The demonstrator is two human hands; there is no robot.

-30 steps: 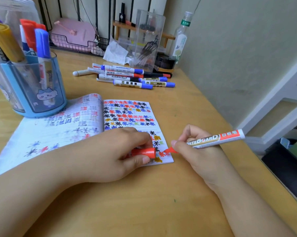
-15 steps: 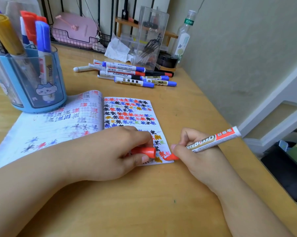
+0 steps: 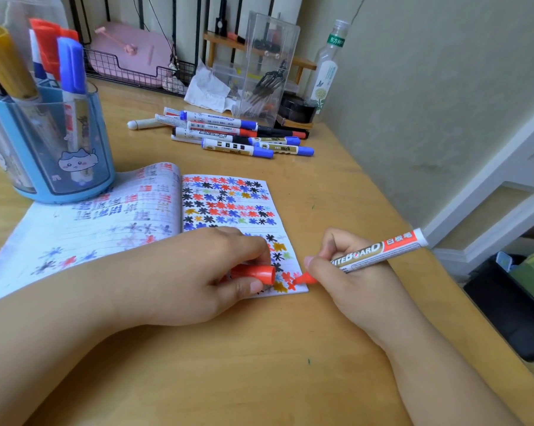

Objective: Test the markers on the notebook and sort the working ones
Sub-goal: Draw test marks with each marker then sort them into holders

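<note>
Leftmost, at ten o'clock, the blue pen holder [image 3: 75, 182] stands on the notebook [image 3: 105, 222]; the left hand [image 3: 204, 272] pinches a red cap [image 3: 255, 274]; at three o'clock the right hand [image 3: 348, 281] grips the red marker [image 3: 379, 252], tip on the page corner.

A light wooden desk [image 3: 336, 186] runs up to a plain beige wall [image 3: 428, 87] on the right — soft, even daylight falls across both. White stepped framing [image 3: 505, 167] stands beside the desk edge, and a black wire rack [image 3: 130, 72] lines the back.
</note>
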